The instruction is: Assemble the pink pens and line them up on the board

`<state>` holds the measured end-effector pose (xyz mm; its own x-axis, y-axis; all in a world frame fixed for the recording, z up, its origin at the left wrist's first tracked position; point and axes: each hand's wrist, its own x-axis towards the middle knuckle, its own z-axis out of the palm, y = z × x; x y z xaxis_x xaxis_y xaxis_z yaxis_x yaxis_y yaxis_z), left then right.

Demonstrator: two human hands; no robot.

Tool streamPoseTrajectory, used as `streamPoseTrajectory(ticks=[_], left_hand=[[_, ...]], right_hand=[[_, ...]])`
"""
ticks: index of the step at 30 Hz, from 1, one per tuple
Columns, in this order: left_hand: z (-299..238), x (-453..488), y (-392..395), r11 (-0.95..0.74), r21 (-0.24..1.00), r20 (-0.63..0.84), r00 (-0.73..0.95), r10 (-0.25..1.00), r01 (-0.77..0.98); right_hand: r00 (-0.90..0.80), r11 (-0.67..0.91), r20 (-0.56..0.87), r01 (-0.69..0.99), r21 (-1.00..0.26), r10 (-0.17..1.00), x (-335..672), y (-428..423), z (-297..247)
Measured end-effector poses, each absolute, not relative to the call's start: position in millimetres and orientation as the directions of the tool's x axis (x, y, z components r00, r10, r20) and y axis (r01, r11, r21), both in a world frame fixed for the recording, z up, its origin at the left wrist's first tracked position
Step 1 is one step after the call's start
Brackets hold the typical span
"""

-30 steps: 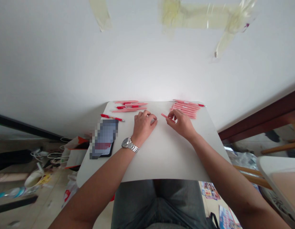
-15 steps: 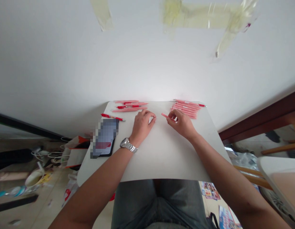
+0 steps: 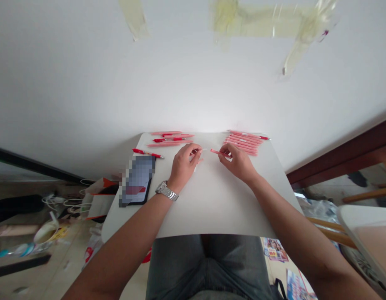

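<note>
My left hand [image 3: 184, 163] is closed in a pinch on a thin, whitish pen refill [image 3: 204, 149], whose tip points right. Beneath those fingers a small pinkish piece [image 3: 200, 160] shows, partly hidden; I cannot tell if it is held. Facing the refill, a short gap away, is the open end of a pink pen barrel [image 3: 214, 151], which my right hand [image 3: 235, 160] grips between thumb and fingers. Beyond the right hand lies a row of pink pens [image 3: 244, 141]. Behind the left hand are several pink and red pens [image 3: 170, 139], loosely side by side.
A smartphone [image 3: 138, 179] with a blurred screen lies at the left of the white table [image 3: 211, 208], a red pen [image 3: 148, 153] just above it. The wall [image 3: 193, 83] stands directly behind the table. A white chair [image 3: 367, 216] is at the right; bags [image 3: 100, 198] sit at the left.
A whitish refill now sticks out from my left fingers toward the barrel, and a pinkish piece shows below them. My left hand has shifted slightly left; the right hand is nearly still.
</note>
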<state>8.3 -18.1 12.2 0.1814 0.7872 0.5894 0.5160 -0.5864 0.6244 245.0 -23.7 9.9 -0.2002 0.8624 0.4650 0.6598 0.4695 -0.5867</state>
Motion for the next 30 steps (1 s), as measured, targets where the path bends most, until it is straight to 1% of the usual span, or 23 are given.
streamPoseTrajectory(ticks=[4, 13, 21, 30], left_hand=[[12.6, 9.5, -19.5, -0.606, 0.609, 0.604, 0.195, 0.772, 0.513], [13.4, 10.3, -21.9, -0.626, 0.615, 0.595, 0.24, 0.767, 0.48], [19.1, 11.0, -25.1, -0.631, 0.631, 0.573, 0.278, 0.771, 0.451], [18.9, 10.4, -24.8, -0.64, 0.633, 0.579, 0.282, 0.765, 0.436]], right_hand=[[-0.233, 0.49, 0.458, 0.639, -0.593, 0.858, 244.0, -25.7, 12.6], [-0.289, 0.544, 0.475, 0.604, -0.583, 0.831, 242.1, -27.6, 18.0], [-0.321, 0.542, 0.44, 0.578, -0.611, 0.839, 239.0, -31.0, 22.5], [-0.325, 0.536, 0.428, 0.571, -0.622, 0.843, 240.1, -30.5, 19.6]])
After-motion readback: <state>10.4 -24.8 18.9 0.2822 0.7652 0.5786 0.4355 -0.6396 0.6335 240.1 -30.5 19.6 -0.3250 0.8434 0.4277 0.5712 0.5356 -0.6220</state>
